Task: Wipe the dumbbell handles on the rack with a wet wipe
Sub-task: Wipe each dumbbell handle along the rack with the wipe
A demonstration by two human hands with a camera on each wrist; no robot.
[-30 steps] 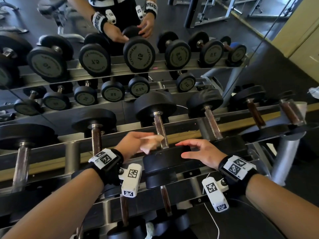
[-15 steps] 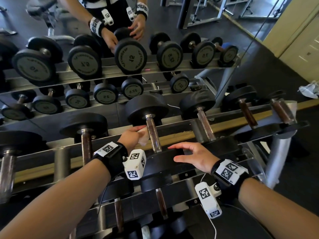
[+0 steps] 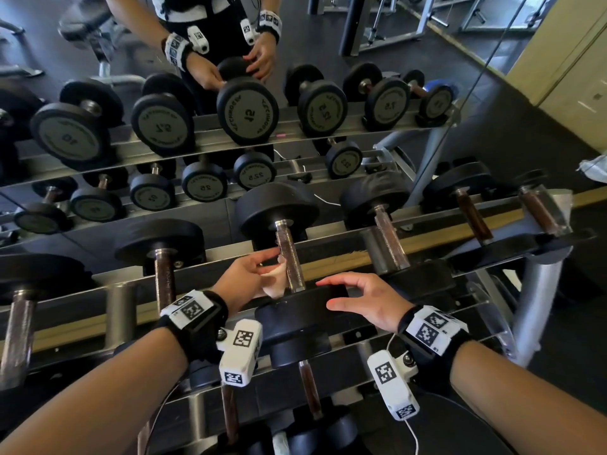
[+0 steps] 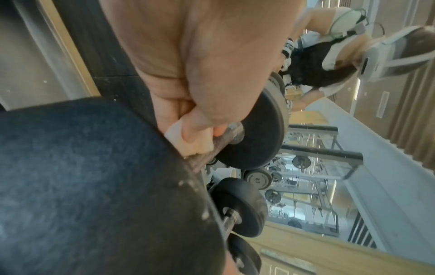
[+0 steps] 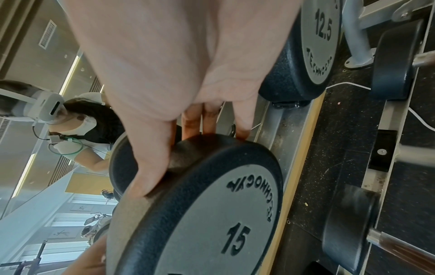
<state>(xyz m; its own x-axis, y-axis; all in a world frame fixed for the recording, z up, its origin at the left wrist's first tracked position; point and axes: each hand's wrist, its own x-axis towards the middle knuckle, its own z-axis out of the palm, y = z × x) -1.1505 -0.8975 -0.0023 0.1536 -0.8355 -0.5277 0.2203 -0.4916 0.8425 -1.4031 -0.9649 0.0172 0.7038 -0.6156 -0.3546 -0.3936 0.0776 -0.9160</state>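
Note:
A black 15 dumbbell lies across the top rail of the rack (image 3: 341, 257), its near head (image 3: 295, 315) (image 5: 212, 214) toward me and its far head (image 3: 277, 208) by the mirror. My left hand (image 3: 244, 277) (image 4: 188, 83) pinches a folded white wet wipe (image 3: 274, 284) (image 4: 186, 139) against the left side of the rusty knurled handle (image 3: 290, 257) (image 4: 212, 147). My right hand (image 3: 361, 300) (image 5: 188, 93) rests with spread fingers and thumb over the rim of the near head.
More dumbbells sit along the same rail: one to the left (image 3: 164, 267), others to the right (image 3: 387, 238) (image 3: 473, 215). A lower tier holds more handles (image 3: 308, 389). The mirror behind reflects the rack and me. A crumpled white wipe (image 3: 594, 169) lies at the far right.
My left hand with the wipe has slid a little farther up the handle, toward the far head. My right hand has stayed on the near head.

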